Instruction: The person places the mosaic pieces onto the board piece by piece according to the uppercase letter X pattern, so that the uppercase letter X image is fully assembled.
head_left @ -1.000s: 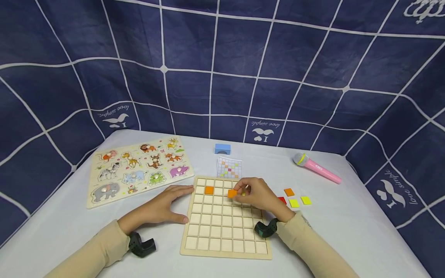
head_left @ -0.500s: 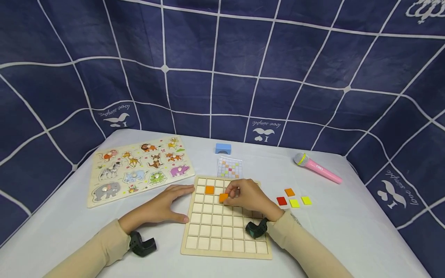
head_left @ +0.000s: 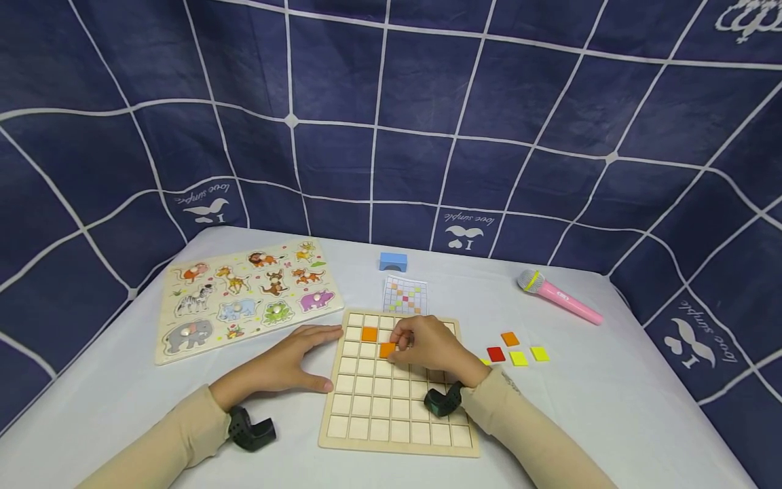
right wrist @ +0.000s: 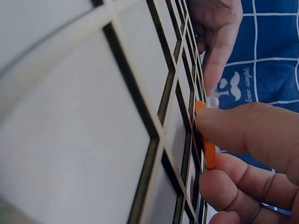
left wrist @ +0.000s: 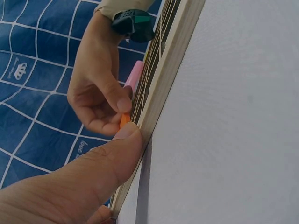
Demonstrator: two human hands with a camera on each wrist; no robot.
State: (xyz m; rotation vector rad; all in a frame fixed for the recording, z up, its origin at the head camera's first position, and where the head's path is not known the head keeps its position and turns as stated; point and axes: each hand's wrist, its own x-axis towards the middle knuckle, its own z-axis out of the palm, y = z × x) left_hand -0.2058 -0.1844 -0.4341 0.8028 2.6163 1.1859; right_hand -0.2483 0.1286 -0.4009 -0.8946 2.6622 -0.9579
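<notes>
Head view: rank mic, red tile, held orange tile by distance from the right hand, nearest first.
1. Held orange tile: pinched in the right hand, over the board.
2. Red tile: just right of the board.
3. Mic: beyond the red tile, back right.

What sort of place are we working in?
Probably an indoor tabletop play area screened off with fabric: patterned blue cloth surrounds the white table, which bears a wooden grid board and an animal puzzle.

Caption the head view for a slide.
The right hand pinches an orange square tile at the wooden grid board while the left hand touches its left edge.
</notes>
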